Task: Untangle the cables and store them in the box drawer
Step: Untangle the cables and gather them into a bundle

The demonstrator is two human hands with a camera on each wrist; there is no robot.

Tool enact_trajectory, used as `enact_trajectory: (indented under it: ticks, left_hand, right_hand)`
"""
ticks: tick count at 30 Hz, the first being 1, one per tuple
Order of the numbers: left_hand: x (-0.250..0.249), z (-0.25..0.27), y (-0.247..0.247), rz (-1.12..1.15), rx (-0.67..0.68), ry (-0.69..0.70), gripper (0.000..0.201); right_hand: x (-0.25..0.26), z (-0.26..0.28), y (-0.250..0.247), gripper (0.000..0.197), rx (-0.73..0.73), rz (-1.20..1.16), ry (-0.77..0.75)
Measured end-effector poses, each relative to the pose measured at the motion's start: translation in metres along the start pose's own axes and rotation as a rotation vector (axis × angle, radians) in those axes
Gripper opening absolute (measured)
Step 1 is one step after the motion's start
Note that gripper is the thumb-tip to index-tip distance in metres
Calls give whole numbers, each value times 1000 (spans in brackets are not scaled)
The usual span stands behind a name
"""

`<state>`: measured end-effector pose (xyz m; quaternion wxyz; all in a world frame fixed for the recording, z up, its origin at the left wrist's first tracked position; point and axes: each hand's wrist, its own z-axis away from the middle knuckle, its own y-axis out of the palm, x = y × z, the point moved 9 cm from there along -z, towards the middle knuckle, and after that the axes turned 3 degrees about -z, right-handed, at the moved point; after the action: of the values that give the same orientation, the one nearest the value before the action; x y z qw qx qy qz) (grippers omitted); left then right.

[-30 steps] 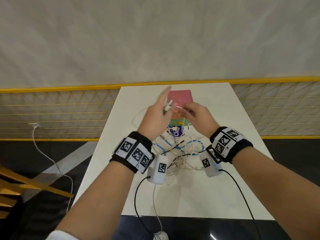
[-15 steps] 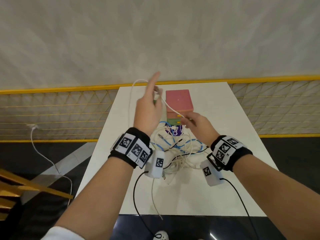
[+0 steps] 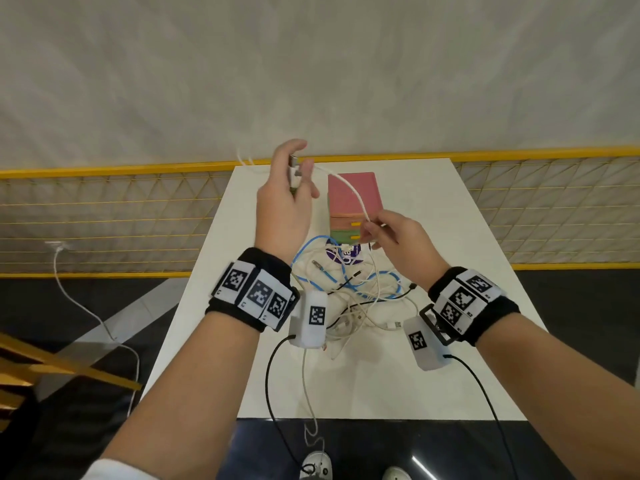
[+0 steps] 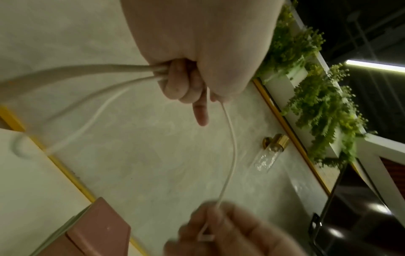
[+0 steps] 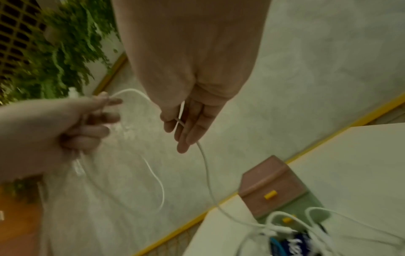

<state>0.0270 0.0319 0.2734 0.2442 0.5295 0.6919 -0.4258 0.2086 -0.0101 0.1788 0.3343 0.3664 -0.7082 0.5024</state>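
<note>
Cable drawn free above the tangle

Left hand point(image 3: 287, 199) grips the white cable point(image 3: 349, 187) — plug end and gathered loops — held high so it clears the pile point(image 3: 349, 292) on the table point(image 3: 433, 188). Right hand point(image 3: 398, 244) pinches the strand lower down, likely feeding slack. The box point(image 3: 353, 199) stands behind, drawers closed. Since half a second ago, the left hand has closed its raised finger; the right has lifted slightly.

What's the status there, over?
Both hands gripping one white cable: left hand raised, right hand pinching. Box drawers shut. Tangle remains.
</note>
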Motion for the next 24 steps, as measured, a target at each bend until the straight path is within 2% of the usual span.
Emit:
enact_trajectory:
  ticks: [3, 5, 7, 10, 12, 14, 16, 17, 19, 20, 22, 24]
  left_hand:
    - [-10, 14, 24, 45, 181, -49, 25]
    - [-15, 19, 33, 118, 225, -81, 10]
    - [-16, 16, 26, 119, 163, -83, 9]
    - [-9, 12, 11, 26, 114, -95, 13]
    - [2, 11, 8, -94, 185, -114, 26]
    - [11, 14, 11, -273, 345, -122, 38]
    - [12, 21, 16, -332, 491, -115, 40]
    - [7, 25, 19, -302, 537, -107, 40]
    - [-3, 32, 22, -184, 581, -110, 43]
    - [-8, 34, 25, -113, 585, -118, 44]
    - [-17, 36, 28, 10, 575, -128, 42]
    - [-24, 35, 30, 99, 541, -137, 40]
  right_hand:
    - [36, 2, 0, 14, -7, -73, -80]
    - [57, 7, 5, 13, 66, -111, -90]
    - [68, 18, 17, 11, 233, -192, -32]
    - [72, 43, 36, 12, 569, -272, 95]
    - [69, 63, 47, 18, 781, -172, 143]
    - [55, 76, 52, 35, 886, 19, 205]
    - [36, 71, 46, 60, 819, 233, 292]
    - [31, 61, 39, 66, 716, 319, 290]
    - [38, 37, 26, 51, 470, 366, 145]
    - [45, 30, 26, 41, 404, 294, 72]
    - [58, 26, 43, 45, 462, 98, -6]
    - [63, 28, 69, 29, 563, -43, -25]
